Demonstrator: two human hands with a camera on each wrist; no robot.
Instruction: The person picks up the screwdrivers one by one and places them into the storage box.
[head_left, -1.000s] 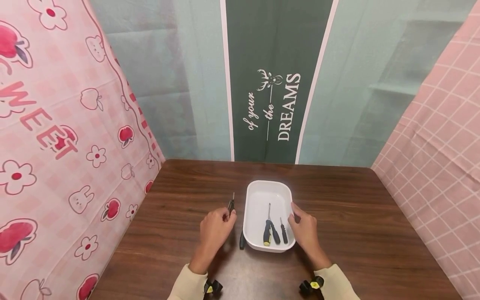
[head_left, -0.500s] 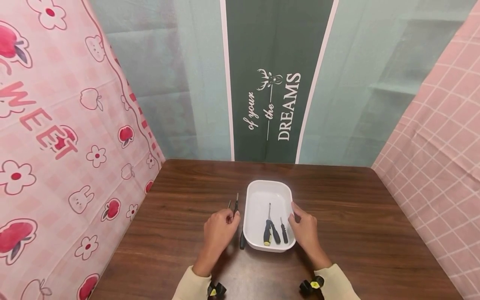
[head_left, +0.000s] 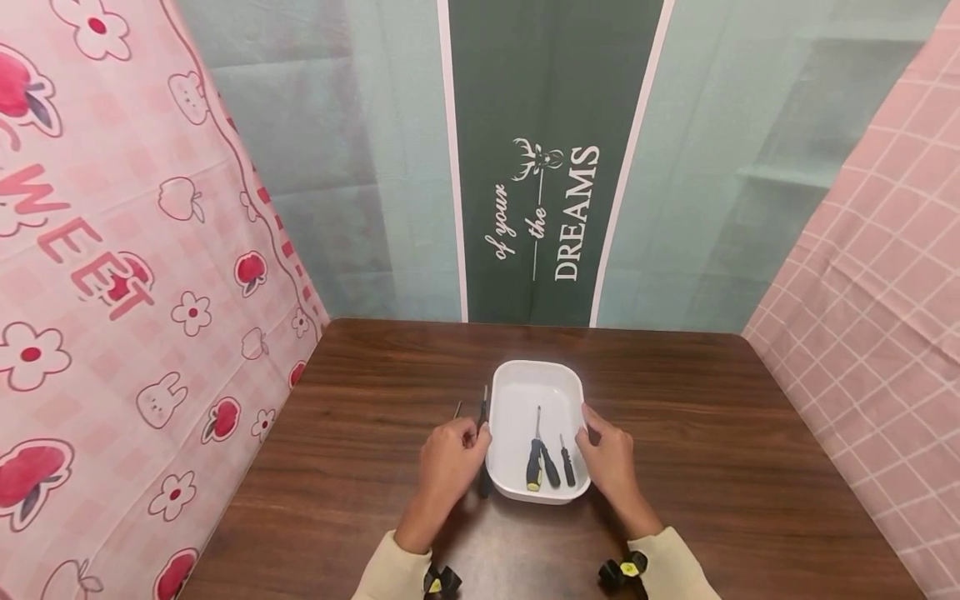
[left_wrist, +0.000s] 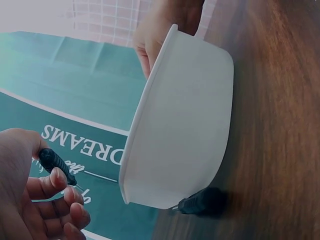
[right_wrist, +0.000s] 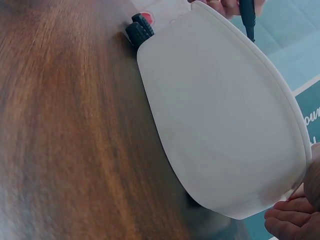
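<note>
My left hand [head_left: 452, 458] pinches the black handle of a small screwdriver [left_wrist: 55, 162] between thumb and index finger. The shaft points away from me, right at the left rim of a white rectangular tray [head_left: 531, 379]. On the tray's right side, my right hand [head_left: 609, 454] grips the rim, thumb over the edge and fingers outside. Three dark-handled screwdrivers lie inside: one with a yellow-tipped handle [head_left: 534, 467], a black one [head_left: 551, 469] crossing close to it, and a smaller one [head_left: 567, 468] at the right.
Another black screwdriver [left_wrist: 202, 201] lies on the wooden table [head_left: 675, 400], against the tray's left side. A thin metal shaft [head_left: 457, 409] shows beyond my left hand, its other end hidden. Printed cloths [head_left: 375, 208] hang around the table.
My left hand has moved right with the screwdriver, up to the tray's left rim. This uncovered the thin shaft to its left. My right hand and the tray stayed put.
</note>
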